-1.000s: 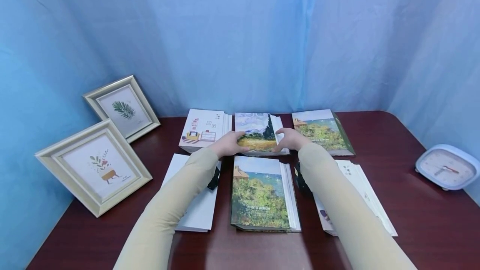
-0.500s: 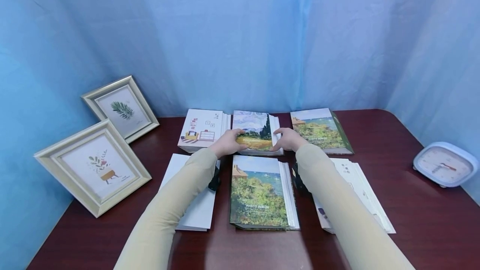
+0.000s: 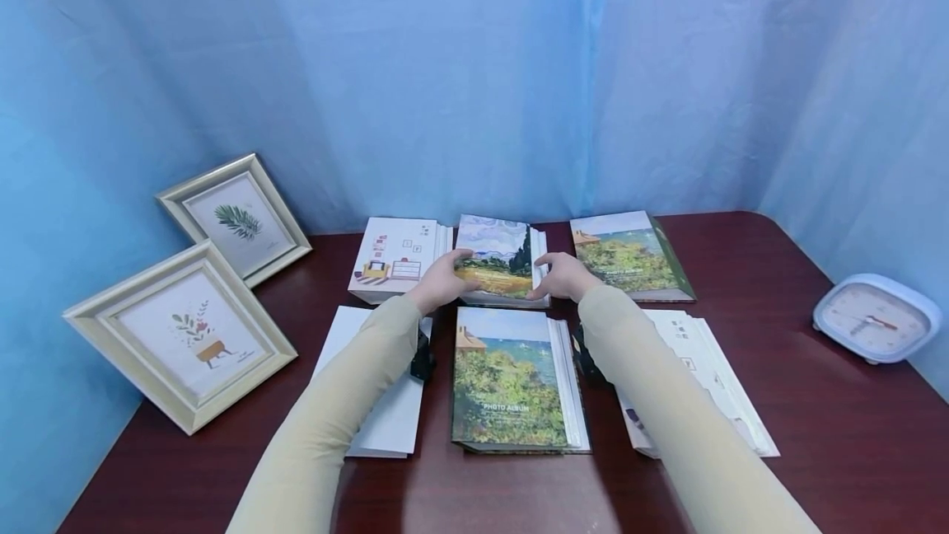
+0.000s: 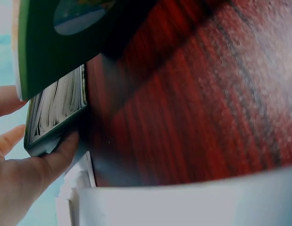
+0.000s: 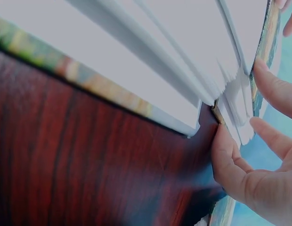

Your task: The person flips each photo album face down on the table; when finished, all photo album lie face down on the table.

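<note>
A photo album (image 3: 498,256) with a painted field and cypress on its cover lies in the middle of the back row on the dark red table (image 3: 778,270). My left hand (image 3: 442,280) grips its left edge with the thumb on the cover. My right hand (image 3: 559,277) grips the right edge, where the white pages are. In the left wrist view the left hand's fingers (image 4: 56,160) curl under the album's corner (image 4: 54,110). The right wrist view shows the right hand's fingers (image 5: 273,89) on the page edges (image 5: 238,106).
A landscape album (image 3: 511,377) lies just in front, between my forearms. A white album (image 3: 396,258) and another landscape album (image 3: 630,258) flank the held one. White albums (image 3: 381,427) (image 3: 712,369) lie front left and right. Two picture frames (image 3: 178,332) (image 3: 233,217) lean at left; a clock (image 3: 871,320) stands far right.
Both hands have closed in on the middle back album's side edges, the left thumb now over the cover. The album has shifted slightly to the left.
</note>
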`<state>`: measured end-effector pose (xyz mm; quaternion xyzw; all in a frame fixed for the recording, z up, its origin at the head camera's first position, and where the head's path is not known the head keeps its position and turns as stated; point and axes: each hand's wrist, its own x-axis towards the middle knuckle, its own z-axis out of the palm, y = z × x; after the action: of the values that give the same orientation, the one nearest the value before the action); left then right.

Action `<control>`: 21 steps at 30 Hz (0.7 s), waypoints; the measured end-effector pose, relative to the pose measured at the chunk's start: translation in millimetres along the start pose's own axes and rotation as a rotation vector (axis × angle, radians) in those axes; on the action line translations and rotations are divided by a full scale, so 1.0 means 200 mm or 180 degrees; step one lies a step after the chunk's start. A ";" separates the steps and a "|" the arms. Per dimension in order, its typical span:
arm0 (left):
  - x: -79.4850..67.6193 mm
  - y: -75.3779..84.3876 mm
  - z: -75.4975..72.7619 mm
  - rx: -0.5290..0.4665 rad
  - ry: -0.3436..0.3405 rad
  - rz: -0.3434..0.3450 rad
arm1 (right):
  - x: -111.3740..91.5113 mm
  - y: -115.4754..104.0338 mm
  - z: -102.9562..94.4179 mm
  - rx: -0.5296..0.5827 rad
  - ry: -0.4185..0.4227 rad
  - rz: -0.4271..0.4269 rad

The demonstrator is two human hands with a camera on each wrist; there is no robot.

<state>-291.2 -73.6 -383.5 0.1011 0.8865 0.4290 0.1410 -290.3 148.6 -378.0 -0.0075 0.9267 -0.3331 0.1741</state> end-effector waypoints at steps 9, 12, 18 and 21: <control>0.00 -0.04 -0.02 -0.0384 0.0077 -0.0060 | 0.01 0.00 0.01 -0.0015 0.0018 -0.0038; 0.00 -0.04 -0.03 -0.0391 0.0061 -0.0080 | 0.01 0.00 0.01 -0.0003 0.0004 -0.0056; -0.01 -0.05 -0.02 -0.0434 -0.0046 -0.0155 | 0.00 0.00 0.02 0.0052 -0.0001 -0.0059; -0.01 -0.05 -0.01 -0.0552 -0.0049 -0.0149 | -0.01 0.01 0.02 0.0084 0.0020 -0.0047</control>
<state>-290.7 -81.4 -389.0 0.0710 0.8470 0.4999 0.1660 -287.8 147.3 -381.4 -0.0110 0.9226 -0.3466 0.1688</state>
